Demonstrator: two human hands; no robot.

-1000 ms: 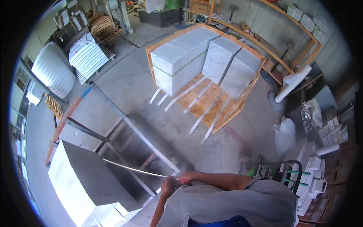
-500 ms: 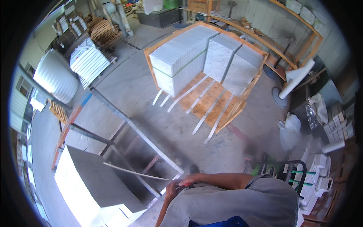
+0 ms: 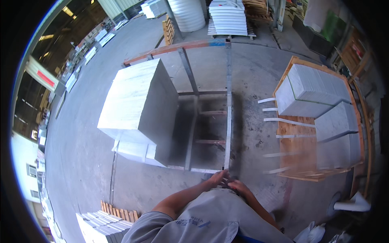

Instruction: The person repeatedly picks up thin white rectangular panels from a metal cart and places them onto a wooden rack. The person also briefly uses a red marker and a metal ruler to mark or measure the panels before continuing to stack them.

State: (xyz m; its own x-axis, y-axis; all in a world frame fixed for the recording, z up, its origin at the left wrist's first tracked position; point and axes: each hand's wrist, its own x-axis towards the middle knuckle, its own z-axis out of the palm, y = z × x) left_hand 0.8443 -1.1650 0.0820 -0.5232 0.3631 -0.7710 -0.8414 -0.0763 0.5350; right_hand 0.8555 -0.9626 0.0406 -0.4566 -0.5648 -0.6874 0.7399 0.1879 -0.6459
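My left hand (image 3: 219, 178) is in front of my waist, just beyond the hem of my grey shirt, with its fingers curled inward. Close beside it, my right hand (image 3: 239, 186) has bent fingers that nearly meet the left. A small dark thing seems to lie between them, but I cannot make out what it is. Right ahead of my hands is the near corner of a metal frame (image 3: 229, 99). On the frame's left part stands a thick block of white stone slabs (image 3: 129, 95), with a smaller white piece (image 3: 131, 150) at its near side.
At right, an open wooden crate (image 3: 298, 141) holds white slab stacks (image 3: 324, 87), with pale straps (image 3: 289, 120) reaching onto the floor. Beyond the frame are a pallet of slabs (image 3: 227, 20) and a white wrapped roll (image 3: 186, 14). More slabs (image 3: 103, 227) lie near left.
My view has swung left, so the crate now sits at the right and the frame ahead. The pale strip running from my hands toward the stone block no longer shows.
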